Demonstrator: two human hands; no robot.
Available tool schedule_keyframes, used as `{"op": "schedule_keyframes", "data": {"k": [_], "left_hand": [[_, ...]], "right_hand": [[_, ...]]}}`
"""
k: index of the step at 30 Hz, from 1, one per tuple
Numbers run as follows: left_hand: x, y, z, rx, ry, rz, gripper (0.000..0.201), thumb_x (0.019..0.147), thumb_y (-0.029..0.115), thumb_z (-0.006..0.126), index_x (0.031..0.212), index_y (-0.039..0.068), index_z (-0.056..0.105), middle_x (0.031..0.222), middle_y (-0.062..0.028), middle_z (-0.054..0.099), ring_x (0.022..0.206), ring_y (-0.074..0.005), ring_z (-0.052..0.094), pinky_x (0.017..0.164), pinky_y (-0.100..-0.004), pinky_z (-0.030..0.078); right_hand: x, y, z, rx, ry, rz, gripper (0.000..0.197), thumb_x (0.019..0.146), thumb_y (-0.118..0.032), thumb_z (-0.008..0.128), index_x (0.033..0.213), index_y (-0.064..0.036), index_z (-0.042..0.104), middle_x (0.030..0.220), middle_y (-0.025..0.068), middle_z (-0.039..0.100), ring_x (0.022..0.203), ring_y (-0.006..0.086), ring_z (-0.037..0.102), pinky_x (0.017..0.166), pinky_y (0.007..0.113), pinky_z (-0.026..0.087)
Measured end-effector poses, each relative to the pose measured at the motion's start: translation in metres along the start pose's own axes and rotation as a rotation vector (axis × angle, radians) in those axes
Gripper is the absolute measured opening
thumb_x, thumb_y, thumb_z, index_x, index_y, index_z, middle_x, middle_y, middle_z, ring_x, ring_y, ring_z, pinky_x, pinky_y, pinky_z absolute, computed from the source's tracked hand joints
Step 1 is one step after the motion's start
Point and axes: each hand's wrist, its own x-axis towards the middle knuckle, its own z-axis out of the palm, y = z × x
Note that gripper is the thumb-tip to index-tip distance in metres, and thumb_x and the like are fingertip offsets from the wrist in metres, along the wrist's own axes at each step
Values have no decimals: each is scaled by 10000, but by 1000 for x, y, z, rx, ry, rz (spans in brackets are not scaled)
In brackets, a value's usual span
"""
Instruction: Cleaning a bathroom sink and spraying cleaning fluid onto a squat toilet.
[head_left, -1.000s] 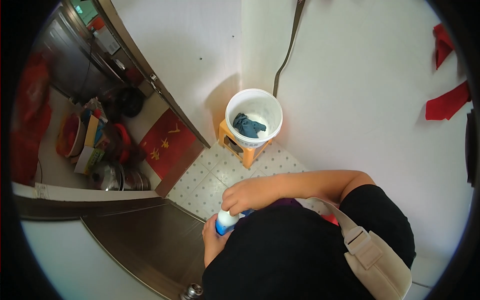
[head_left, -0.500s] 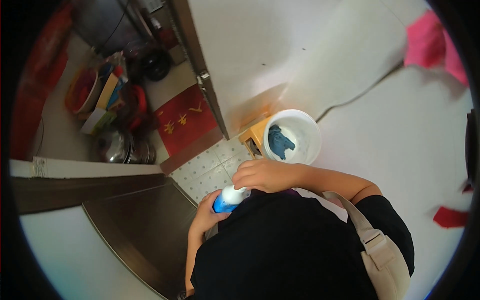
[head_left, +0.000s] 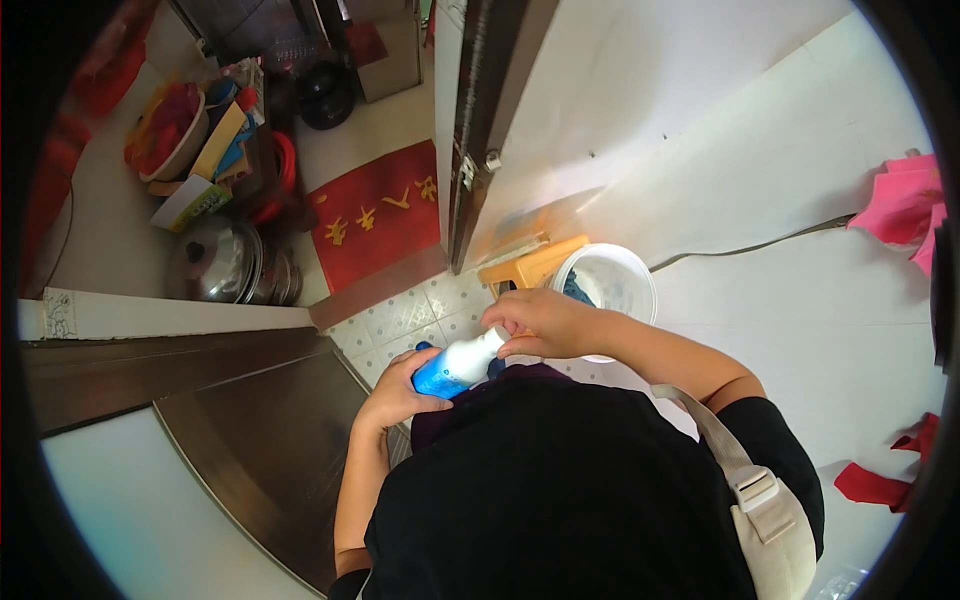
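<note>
A blue and white plastic bottle [head_left: 466, 362] lies tilted in front of my body, its white top toward the right. My left hand [head_left: 390, 395] is wrapped round its blue lower part. At the other end, my right hand [head_left: 548, 325] has its thumb and fingers closed about the white cap [head_left: 495, 338]. Just beyond my right forearm stands a white bucket [head_left: 638, 280], with a dark blue cloth [head_left: 576, 289] inside, partly hidden by the rim and my hand.
A yellow-orange stool [head_left: 535, 265] stands beside the bucket against the white wall. Ahead, a doorway opens onto a red mat [head_left: 375, 215]. Past it at left are a lidded metal pot [head_left: 215, 262] and a basin [head_left: 185, 140]. A brown door [head_left: 270, 450] is at my left.
The bottle has tipped further toward the right and shows more of its side. My left hand has shifted slightly left. The head view has turned, moving the bucket and doorway in the picture.
</note>
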Motion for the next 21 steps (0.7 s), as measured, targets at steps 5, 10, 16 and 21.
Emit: {"op": "schedule_keyframes", "data": {"k": [5,10,16,21], "left_hand": [[5,-4,-34,-84,-114,-4,729,535,111,821,1213,57,559,1087,-67,580,1024,-187,528,928,-298,400],[6,-27,-64,-296,-427,-94,722,568,119,791,1241,69,536,1089,-57,582,1017,-171,525,922,-292,400],[9,-28,-83,-10,-212,135,759,551,153,808,1255,62,538,1151,-104,564,1076,-244,529,952,-326,399],[9,-27,-109,-54,-109,77,764,531,186,834,1234,70,559,1141,-126,559,1082,-276,528,952,-344,403]], "right_hand": [[21,-1,6,-114,179,-263,317,767,-75,698,1053,-68,561,991,93,576,951,282,550,795,386,466],[41,-22,9,-238,108,-490,258,694,11,669,928,-53,582,1062,78,572,1047,307,521,849,378,461],[64,-43,15,-89,20,156,245,861,-206,612,1047,-51,576,961,123,622,936,297,595,766,377,482],[89,-47,15,-67,58,470,378,853,-285,613,1148,-61,539,1002,160,628,942,346,593,786,416,480]]}}
